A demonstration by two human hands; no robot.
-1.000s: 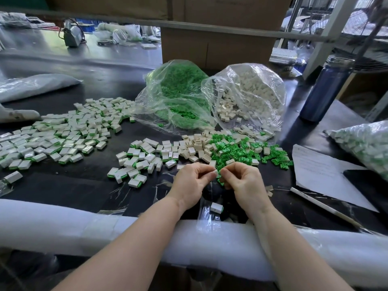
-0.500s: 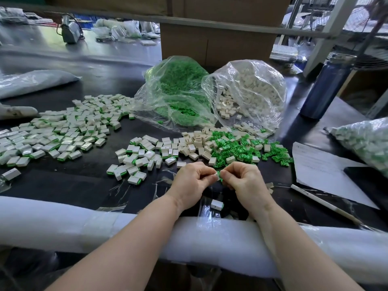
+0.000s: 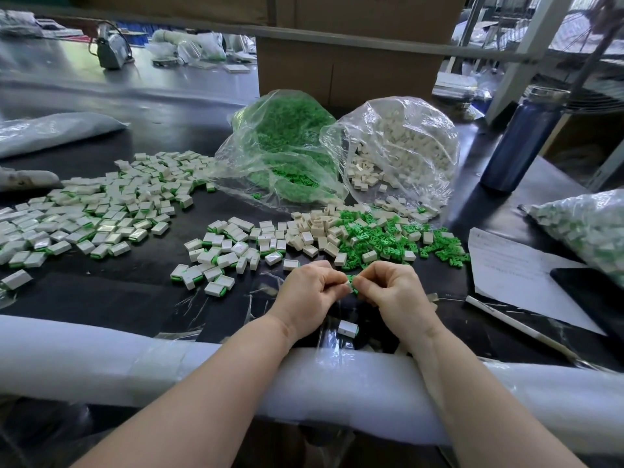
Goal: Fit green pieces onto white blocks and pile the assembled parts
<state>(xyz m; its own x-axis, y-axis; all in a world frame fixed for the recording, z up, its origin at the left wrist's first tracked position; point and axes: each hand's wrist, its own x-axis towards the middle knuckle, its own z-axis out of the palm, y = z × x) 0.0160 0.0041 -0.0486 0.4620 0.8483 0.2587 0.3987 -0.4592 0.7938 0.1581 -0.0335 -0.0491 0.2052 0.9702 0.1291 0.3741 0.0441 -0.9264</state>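
Two clear bags stand on the black bench (image 3: 101,298): green pieces (image 3: 290,146), white blocks (image 3: 401,143). Assembled parts (image 3: 101,211) lie piled left. Left hand (image 3: 309,293) and right hand (image 3: 393,288), fingers curled, pinch one green-and-white part (image 3: 351,283) between them above the near edge.

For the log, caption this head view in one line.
Left hand and right hand press a green piece together beside loose blocks.

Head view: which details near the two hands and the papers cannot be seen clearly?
- Green piece: mostly covered by fingers of the left hand and right hand; whether a white block is held cannot be told.
- Paper sheet: print too small.
- Bag of assembled parts: cut by right edge.
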